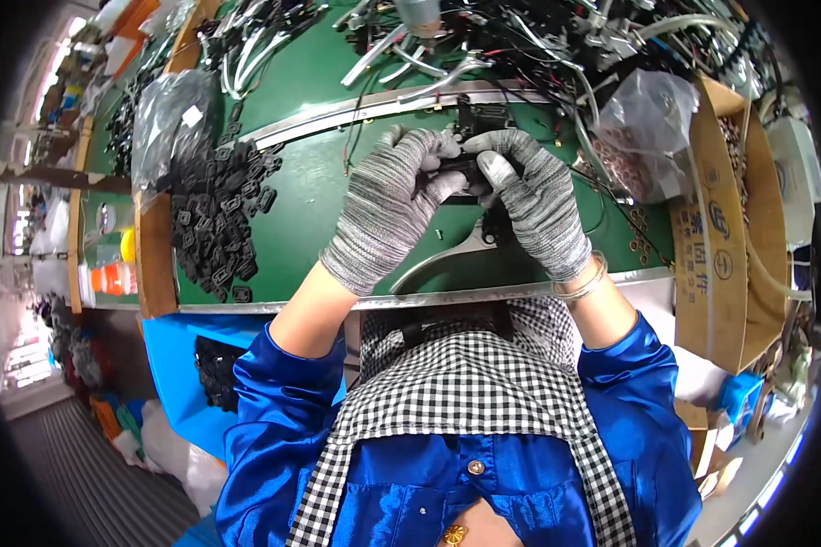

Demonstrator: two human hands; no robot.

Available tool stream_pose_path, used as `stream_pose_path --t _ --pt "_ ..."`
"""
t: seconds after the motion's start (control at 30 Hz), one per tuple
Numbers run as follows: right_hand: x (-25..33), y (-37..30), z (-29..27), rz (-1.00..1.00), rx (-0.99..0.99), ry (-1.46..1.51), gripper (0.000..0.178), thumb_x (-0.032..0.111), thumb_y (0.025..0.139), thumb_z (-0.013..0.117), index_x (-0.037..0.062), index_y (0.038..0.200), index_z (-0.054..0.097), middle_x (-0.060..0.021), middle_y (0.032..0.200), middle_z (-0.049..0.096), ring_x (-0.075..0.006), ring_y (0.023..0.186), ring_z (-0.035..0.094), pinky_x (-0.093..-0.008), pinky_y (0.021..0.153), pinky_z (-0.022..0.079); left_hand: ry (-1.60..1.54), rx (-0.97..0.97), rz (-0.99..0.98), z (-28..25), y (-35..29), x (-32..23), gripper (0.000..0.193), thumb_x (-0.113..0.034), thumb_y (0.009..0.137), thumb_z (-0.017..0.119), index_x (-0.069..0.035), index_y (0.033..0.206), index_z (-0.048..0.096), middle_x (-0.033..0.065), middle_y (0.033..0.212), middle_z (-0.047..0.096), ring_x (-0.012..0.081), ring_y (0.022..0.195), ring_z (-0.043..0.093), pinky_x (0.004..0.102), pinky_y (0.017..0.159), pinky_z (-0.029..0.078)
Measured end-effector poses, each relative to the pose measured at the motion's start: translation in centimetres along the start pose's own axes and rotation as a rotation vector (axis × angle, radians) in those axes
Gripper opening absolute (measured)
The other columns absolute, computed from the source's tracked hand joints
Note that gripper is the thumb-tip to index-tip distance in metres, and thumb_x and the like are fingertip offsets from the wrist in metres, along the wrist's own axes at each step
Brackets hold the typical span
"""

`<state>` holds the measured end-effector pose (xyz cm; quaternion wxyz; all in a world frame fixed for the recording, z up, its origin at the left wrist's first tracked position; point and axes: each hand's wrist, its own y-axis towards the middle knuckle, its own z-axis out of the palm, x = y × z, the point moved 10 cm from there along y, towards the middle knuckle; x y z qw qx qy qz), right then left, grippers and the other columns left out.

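In front of me, both hands meet over the green bench, each in a grey striped knit glove. My left hand [388, 202] is closed, its thumb and fingers pinching a small black part [463, 170] from the left. From the right, the thumb and bent fingers of my right hand [540, 205] close on that same part. Much of it is hidden by the fingertips, so its exact kind does not show. Just below the hands lies a curved silver lever [442, 258] with a black fitting at its right end. Another black piece [485, 116] is just beyond my fingers.
Small black plastic pieces [219, 219] are heaped at left beside a clear bag [175, 123]. A metal strip [328, 117] crosses the bench. Beyond it lie silver levers [374, 56] with black wires. Copper-coloured rings [641, 244], a plastic bag [648, 114] and a cardboard box [702, 246] are at right.
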<state>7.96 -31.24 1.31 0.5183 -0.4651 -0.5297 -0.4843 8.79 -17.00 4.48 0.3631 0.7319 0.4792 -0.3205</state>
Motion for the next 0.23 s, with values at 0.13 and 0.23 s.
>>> stream_pose_path --t 0.13,0.23 --pt "-0.3 -0.8 -1.8 -0.073 -0.033 -0.024 0.022 0.014 0.094 0.061 0.0017 0.112 0.061 -0.0030 0.088 0.064 -0.0061 0.067 0.058 -0.0204 0.061 0.050 0.048 0.045 -0.001 1.2 1.2 -1.1 0.038 -0.012 0.081 0.074 -0.007 0.117 0.063 0.0106 0.102 0.067 0.0205 0.083 0.063 0.0321 0.078 0.053" --pt "-0.2 -1.3 -2.5 -0.154 -0.057 -0.107 0.024 0.018 0.095 0.061 0.0032 0.114 0.060 -0.0022 0.086 0.064 -0.0072 0.068 0.059 -0.0208 0.064 0.050 0.286 0.214 0.244 3.3 0.8 -1.7 0.039 -0.019 0.085 0.070 -0.008 0.121 0.060 0.0171 0.127 0.057 0.0277 0.097 0.065 0.0368 0.082 0.055"
